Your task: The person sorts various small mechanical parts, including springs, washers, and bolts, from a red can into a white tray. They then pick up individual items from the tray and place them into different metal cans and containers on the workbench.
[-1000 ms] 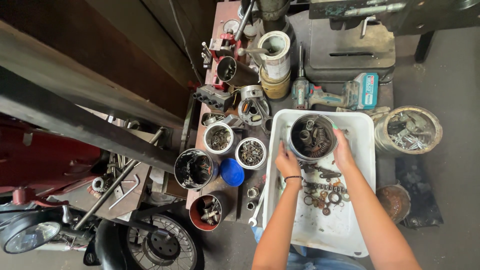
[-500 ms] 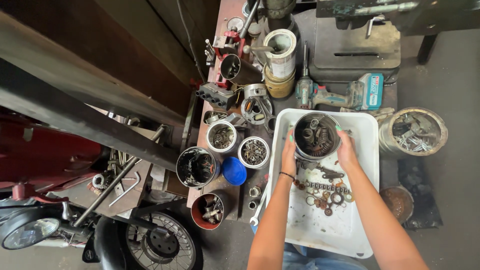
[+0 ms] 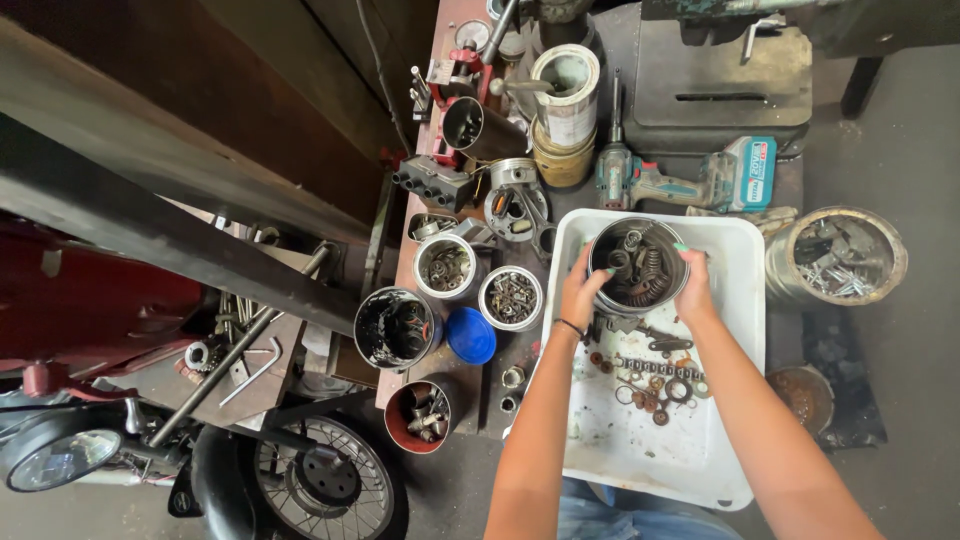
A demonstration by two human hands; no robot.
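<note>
Cupping the metal tin between left hand and right hand, she should hold it level above the white tray.

A white tray holds rust-brown washers; beside it, a blue lid, a teal-and-grey drill, a red can, a dark, grimy tin.

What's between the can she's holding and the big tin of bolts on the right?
In the head view, only the white tray's right wall and a strip of dark bench lie between the can and the tin.
</note>
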